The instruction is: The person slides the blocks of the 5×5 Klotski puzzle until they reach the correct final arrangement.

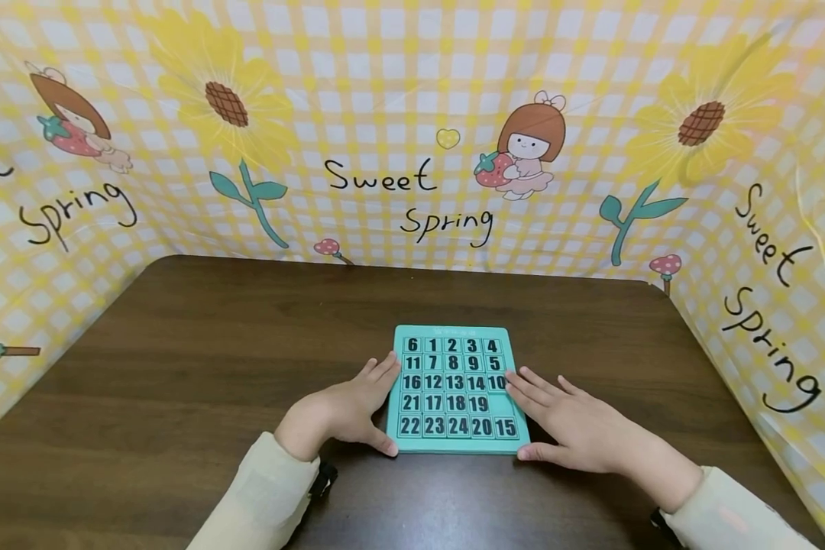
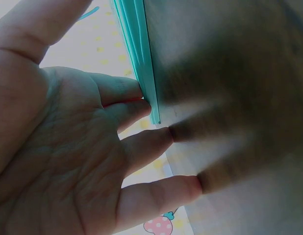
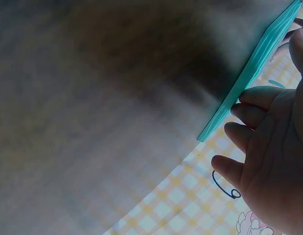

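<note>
A teal sliding number puzzle (image 1: 457,444) lies flat on the table, with black numbers on its square tiles. The top row reads 6, 1, 2, 3, 4, and a vacant square sits right of tile 19 (image 1: 477,403), above tile 15 (image 1: 505,427). My left hand (image 1: 349,406) touches the puzzle's left side, its fingers extended and its thumb at the lower left corner. On the opposite side, fingertips of my right hand (image 1: 580,426) touch the edge near tile 10, with the thumb by the lower right corner. Both wrist views show fingers against the puzzle's thin side.
The dark brown wooden table (image 1: 247,328) extends around the puzzle. A yellow-and-white checked cloth (image 1: 385,92) with flowers, cartoon figures and lettering forms walls at the back and both sides.
</note>
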Demonstrator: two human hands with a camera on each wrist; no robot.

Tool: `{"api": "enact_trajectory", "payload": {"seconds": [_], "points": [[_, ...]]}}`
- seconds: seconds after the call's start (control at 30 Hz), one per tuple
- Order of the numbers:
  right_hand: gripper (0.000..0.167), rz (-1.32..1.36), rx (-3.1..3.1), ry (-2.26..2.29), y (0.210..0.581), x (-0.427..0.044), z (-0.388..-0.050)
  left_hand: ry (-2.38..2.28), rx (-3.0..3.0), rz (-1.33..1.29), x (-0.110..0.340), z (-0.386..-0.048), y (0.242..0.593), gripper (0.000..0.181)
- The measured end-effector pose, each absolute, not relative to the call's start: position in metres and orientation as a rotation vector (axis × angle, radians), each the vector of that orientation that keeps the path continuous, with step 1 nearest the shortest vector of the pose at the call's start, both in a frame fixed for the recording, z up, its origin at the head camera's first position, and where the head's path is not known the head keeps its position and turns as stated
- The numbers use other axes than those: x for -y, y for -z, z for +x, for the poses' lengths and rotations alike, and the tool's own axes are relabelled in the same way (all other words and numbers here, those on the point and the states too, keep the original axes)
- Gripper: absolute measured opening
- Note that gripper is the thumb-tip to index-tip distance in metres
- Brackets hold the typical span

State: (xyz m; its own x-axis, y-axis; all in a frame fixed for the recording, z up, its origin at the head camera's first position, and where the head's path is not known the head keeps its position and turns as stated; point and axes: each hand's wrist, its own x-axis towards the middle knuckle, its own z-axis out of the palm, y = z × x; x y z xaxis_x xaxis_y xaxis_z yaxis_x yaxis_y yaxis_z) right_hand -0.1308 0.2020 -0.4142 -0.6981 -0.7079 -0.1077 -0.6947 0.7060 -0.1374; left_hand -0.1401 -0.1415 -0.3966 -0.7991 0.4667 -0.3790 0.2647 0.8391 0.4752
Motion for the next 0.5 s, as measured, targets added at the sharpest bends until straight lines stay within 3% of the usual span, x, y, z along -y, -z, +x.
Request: {"api": "enact_trajectory", "payload": {"seconds": [0.5], "points": [[0.08,-1.327,-2.83,0.045,0.41,-0.21,-0.085,-0.561,-2.523,0.545,0.143,-0.141,0.399,0.117]]}}
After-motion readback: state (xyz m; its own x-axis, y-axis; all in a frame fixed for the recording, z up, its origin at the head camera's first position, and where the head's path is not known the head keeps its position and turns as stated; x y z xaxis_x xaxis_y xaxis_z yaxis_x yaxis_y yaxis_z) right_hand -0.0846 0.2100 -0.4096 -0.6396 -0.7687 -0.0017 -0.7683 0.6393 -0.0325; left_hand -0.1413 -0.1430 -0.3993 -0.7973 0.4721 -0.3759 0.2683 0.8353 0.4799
